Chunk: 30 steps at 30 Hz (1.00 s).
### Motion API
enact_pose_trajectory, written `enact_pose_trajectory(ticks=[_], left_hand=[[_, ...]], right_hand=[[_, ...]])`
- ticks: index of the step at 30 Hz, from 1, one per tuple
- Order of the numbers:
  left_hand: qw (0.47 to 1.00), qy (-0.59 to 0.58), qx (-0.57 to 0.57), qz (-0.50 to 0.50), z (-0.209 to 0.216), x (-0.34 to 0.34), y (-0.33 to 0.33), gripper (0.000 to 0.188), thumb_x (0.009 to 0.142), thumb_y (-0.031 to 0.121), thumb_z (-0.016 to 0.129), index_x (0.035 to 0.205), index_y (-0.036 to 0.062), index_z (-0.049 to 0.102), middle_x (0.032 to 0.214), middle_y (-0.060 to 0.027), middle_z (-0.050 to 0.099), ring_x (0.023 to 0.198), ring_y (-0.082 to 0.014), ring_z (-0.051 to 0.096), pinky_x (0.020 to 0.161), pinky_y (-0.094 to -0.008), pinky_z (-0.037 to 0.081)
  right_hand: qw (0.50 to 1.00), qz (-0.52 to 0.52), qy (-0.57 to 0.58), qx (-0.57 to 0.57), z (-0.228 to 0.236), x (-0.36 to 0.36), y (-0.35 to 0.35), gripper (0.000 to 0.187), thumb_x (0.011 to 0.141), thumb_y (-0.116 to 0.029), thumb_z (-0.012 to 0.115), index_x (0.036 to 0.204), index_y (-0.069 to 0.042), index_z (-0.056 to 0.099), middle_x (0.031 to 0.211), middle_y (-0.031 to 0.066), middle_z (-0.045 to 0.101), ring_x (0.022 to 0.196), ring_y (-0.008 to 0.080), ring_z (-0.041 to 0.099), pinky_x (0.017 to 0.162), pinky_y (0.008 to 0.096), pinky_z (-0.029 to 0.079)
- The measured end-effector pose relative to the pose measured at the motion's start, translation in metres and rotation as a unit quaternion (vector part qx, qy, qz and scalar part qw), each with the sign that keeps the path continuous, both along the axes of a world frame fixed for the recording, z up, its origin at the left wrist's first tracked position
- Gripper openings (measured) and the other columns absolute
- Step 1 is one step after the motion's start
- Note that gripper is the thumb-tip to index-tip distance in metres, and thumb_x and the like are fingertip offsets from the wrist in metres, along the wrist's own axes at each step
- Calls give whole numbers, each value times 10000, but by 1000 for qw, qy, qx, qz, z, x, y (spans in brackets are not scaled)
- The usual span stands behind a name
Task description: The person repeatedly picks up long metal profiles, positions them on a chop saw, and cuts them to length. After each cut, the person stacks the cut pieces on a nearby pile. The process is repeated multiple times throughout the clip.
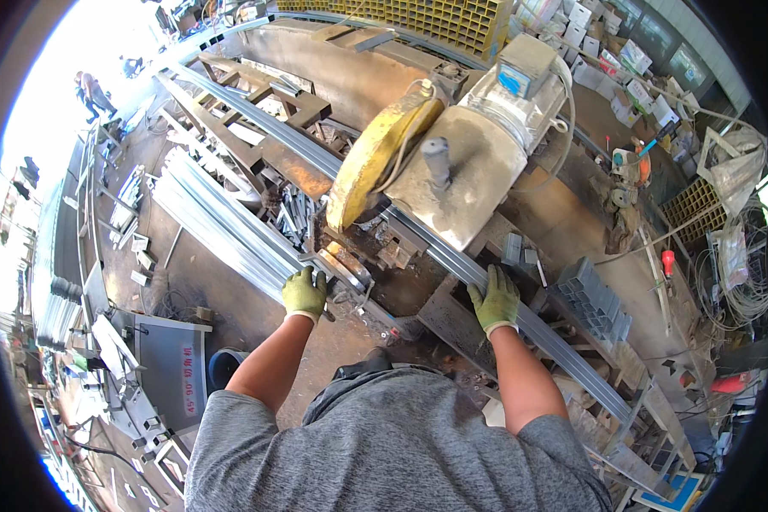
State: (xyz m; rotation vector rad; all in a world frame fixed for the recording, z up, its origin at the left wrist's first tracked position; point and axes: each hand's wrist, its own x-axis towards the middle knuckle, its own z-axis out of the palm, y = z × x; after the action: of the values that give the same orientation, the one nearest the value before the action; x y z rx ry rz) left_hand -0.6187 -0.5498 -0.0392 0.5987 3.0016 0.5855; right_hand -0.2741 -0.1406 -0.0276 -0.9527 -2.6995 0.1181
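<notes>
A yellow-green glove covers my left hand (pixel 305 294), which sits at the near end of the saw's clamp (pixel 343 263), beside the ends of a long bundle of silvery metal profiles (pixel 222 226). Its fingers look curled; a small dark piece shows beside the wrist, but what lies under the palm is hidden. My right hand (pixel 496 300), gloved alike, rests on grey metal bars (pixel 563 352) with its fingers laid over them and the thumb apart. These bars run diagonally beneath a cut-off saw (pixel 456 175), whose round yellow blade guard (pixel 380 158) stands above them.
Short cut square tubes (pixel 590 299) are stacked right of the bars. A grey cabinet (pixel 171 367) stands at left. Metal offcuts (pixel 294 213) lie beside the blade. Yellow tubes (pixel 401 21) are piled at the back, and boxes (pixel 627 60) at far right. People (pixel 94 92) are in the distance.
</notes>
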Motion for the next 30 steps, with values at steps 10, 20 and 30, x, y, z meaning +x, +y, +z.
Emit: enact_pose_trajectory(ticks=[10, 20, 30], left_hand=[[989, 124, 70, 51, -16, 12, 12, 331, 1153, 412, 788, 1243, 123, 922, 1107, -205, 892, 1124, -482, 835, 1014, -627, 648], [989, 125, 48, 60, -19, 12, 13, 318, 1144, 409, 777, 1254, 150, 924, 1139, -215, 895, 1144, -486, 836, 1039, -622, 649], [990, 105, 40, 82, 8, 25, 18, 294, 1170, 378, 718, 1152, 133, 881, 1175, -212, 909, 1213, -489, 831, 1077, -659, 616]], right_hand=[[999, 6, 26, 25, 0, 3, -1, 894, 1167, -694, 720, 1769, -38, 639, 1761, 229, 721, 1608, 458, 678, 1376, 646, 497], [1000, 3, 11, 26, 0, 4, 1, 913, 1151, -697, 730, 1789, -52, 621, 1784, 224, 710, 1625, 448, 668, 1390, 631, 488], [999, 12, 27, 26, 1, 3, -2, 863, 1163, -653, 738, 1757, -33, 656, 1754, 272, 719, 1591, 498, 684, 1351, 634, 515]])
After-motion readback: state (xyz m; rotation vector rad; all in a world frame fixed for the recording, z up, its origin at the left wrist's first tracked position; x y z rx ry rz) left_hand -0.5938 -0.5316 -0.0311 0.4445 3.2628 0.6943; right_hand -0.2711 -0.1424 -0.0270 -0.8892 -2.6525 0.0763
